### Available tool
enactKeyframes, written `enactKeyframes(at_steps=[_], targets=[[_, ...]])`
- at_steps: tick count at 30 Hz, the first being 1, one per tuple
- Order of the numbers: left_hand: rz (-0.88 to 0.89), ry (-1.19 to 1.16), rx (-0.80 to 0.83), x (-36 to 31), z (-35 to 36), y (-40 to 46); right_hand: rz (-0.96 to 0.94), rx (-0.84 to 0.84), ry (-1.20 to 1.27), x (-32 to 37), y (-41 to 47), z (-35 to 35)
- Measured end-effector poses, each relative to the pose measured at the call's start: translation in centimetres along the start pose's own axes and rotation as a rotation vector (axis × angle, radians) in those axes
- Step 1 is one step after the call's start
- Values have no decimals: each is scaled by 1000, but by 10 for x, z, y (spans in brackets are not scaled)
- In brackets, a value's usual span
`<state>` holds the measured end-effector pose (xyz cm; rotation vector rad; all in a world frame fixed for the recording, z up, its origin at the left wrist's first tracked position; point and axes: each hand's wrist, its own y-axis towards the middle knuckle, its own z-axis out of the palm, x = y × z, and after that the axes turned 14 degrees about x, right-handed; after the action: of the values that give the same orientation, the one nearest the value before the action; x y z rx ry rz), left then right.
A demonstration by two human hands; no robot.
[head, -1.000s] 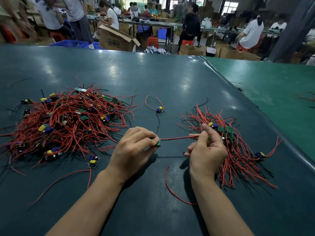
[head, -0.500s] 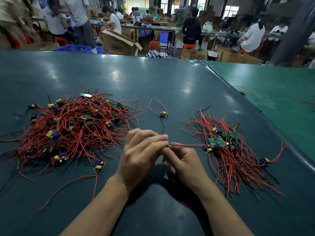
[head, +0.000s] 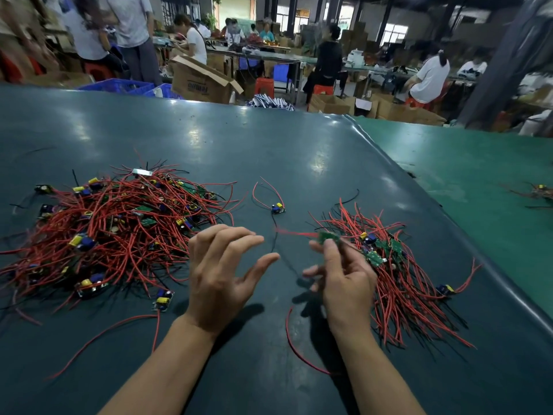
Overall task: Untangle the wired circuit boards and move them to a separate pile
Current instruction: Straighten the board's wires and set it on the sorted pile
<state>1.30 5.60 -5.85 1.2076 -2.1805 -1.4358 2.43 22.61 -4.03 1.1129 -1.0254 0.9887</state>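
Dark print on cardboard box point(head: 201, 82), too blurred to read

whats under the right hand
The right hand pinches a green board. Beneath it lie the sorted pile and dark mat; wires directly under the palm are hidden.

We looked out over a dark teal table point(head: 269, 151) with glare from overhead light, a brighter green table point(head: 466, 163) beside it. Beyond stood an open cardboard box point(head: 200, 82), blue crates point(head: 119, 85), red stools point(head: 264, 85), seated workers at long benches point(head: 269, 55), and bright windows point(head: 395, 32) behind.
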Motion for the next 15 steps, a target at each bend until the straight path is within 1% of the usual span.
enactKeyframes(at_steps=[2, 3, 5, 6, 8, 11, 15], targets=[[-35, -26, -4, 1, 1, 0, 30, -118, 240, 4, 6, -6], [-54, -34, -9, 1, 1, 1, 75, -139, 411, 6, 7, -8], [-85, -30, -13, 0, 3, 1, 203, -92, 693, 7, 8, -11], [-91, -22, -12, 0, 3, 2, 261, -38, 752, 6, 7, -11], [-92, -12, -7, 1, 5, 2, 320, 32, 742, 5, 7, -8], [-104, -10, -6, 3, 5, 1, 368, 63, 679, 3, 9, -7], [-118, 2, 19, 4, 6, 3, 360, 184, 572, 1, 8, -5]])
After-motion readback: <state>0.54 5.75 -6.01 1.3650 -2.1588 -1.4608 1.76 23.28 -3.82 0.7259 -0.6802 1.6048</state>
